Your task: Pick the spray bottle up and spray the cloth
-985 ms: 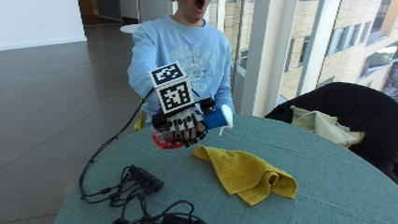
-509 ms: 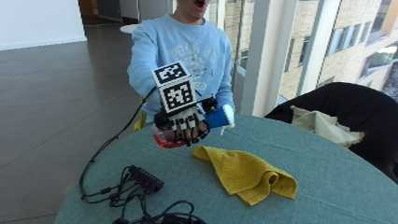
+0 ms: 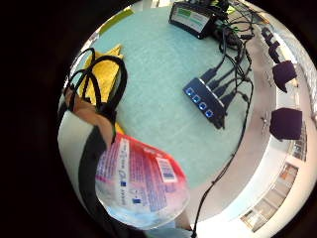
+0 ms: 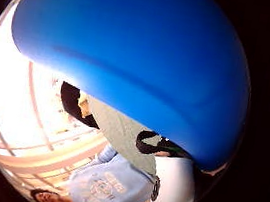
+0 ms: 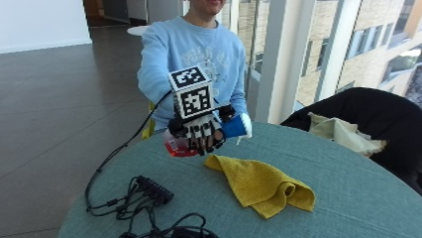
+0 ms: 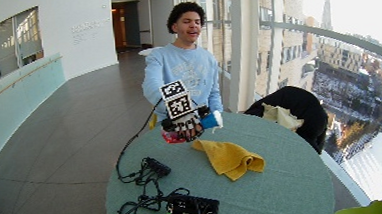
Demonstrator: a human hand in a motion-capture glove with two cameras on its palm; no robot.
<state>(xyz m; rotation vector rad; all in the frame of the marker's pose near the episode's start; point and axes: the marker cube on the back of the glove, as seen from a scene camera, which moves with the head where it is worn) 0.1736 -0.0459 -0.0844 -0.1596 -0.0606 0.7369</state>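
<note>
A person in a light blue sweatshirt (image 5: 191, 59) stands at a round teal tabletop (image 5: 356, 198) and holds a spray bottle (image 5: 181, 147) up off it in the gloved right hand (image 5: 201, 133), whose fingers curl round the bottle's body. The bottle lies roughly sideways in the grip: its red-tinted, labelled body (image 3: 141, 183) points toward the person's right, and its blue head (image 5: 235, 128) with a white nozzle tip points toward the window side. In the thumb-side palm view the blue head (image 4: 131, 55) fills most of the frame. A crumpled yellow cloth (image 5: 264, 186) lies on the tabletop just below and beside the raised hand, apart from the bottle. Near the tabletop's edge sits a black hub (image 5: 155, 188) with tangled cables (image 5: 119, 208). A black jacket (image 5: 356, 114) is draped over a chair beside the table.
</note>
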